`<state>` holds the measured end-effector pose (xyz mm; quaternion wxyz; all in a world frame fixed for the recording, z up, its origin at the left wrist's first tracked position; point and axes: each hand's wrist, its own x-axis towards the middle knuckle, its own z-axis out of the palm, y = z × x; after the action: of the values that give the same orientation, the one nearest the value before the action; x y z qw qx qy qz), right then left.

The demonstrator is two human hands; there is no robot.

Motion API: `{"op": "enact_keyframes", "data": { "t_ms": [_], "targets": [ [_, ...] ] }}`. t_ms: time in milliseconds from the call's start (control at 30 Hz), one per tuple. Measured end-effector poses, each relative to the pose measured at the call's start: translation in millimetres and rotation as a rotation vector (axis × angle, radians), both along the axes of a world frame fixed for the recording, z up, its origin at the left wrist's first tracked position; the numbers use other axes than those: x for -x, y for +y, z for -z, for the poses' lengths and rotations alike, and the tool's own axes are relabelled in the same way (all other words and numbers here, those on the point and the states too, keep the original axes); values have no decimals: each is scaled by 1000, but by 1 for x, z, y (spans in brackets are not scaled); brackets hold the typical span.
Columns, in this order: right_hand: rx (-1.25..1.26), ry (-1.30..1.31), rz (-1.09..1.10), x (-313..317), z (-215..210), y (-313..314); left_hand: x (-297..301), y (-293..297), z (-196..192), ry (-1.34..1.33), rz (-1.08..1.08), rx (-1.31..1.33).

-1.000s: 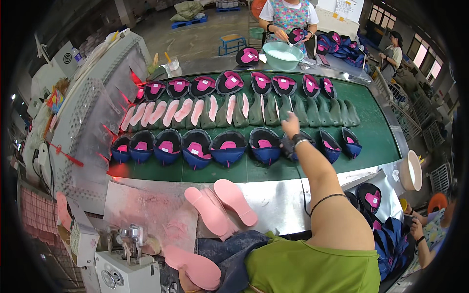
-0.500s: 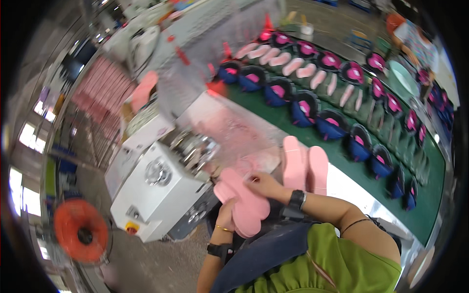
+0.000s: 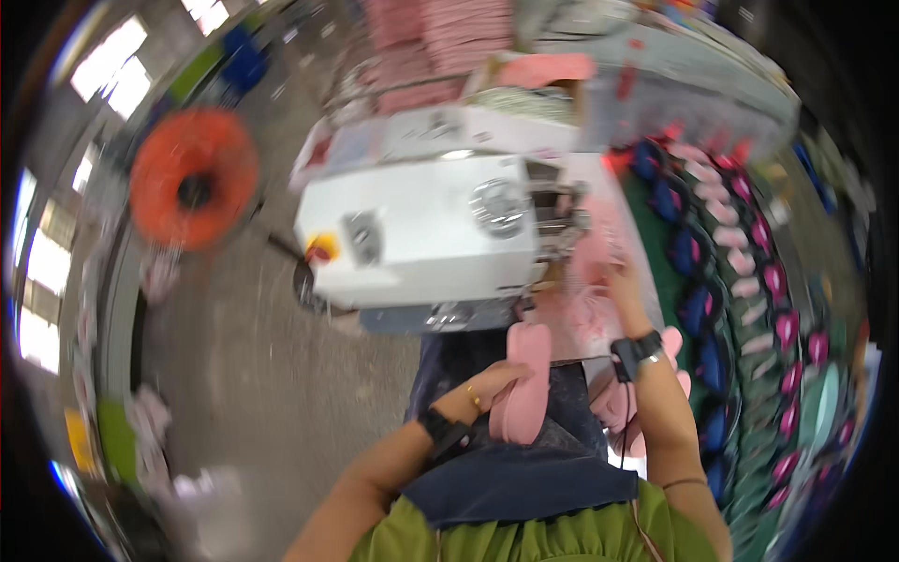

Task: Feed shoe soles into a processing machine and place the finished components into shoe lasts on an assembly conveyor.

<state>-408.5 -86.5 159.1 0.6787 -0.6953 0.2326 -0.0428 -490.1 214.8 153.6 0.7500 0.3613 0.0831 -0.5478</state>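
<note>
My left hand [image 3: 494,383] grips a small stack of pink insoles [image 3: 527,398], held upright over my lap just in front of the white sewing-type machine [image 3: 421,225]. The fingers wrap round the stack's left side. My right hand [image 3: 617,279] reaches out over the worktable [image 3: 599,323] to the right of the machine head. Motion smears its fingers, and pink scraps [image 3: 597,262] lie around and under them. Whether it holds a piece cannot be made out. More pink insoles [image 3: 613,405] rest beside my right forearm, partly hidden by it.
A green conveyor [image 3: 660,248] on the right carries rows of blue-and-pink shoe uppers [image 3: 698,309] and pale pink insoles [image 3: 726,234]. Stacked pink sheets [image 3: 465,37] and a box with a pink piece [image 3: 543,70] stand behind the machine. An orange fan [image 3: 194,178] stands left.
My view has swung left. Both hands were on the pink insoles; now only the left holds them, and the right has moved away onto the worktable by the machine head.
</note>
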Motion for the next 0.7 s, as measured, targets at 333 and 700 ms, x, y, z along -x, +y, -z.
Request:
{"op": "enact_keyframes", "data": {
  "t_ms": [333,700],
  "targets": [
    [792,-86,-41,-10,10,-32,7,-13,18,-89,7,-197],
    [-93,2,207,-76,5,-19,7,3,-4,-110,-58,-194]
  ]
}}
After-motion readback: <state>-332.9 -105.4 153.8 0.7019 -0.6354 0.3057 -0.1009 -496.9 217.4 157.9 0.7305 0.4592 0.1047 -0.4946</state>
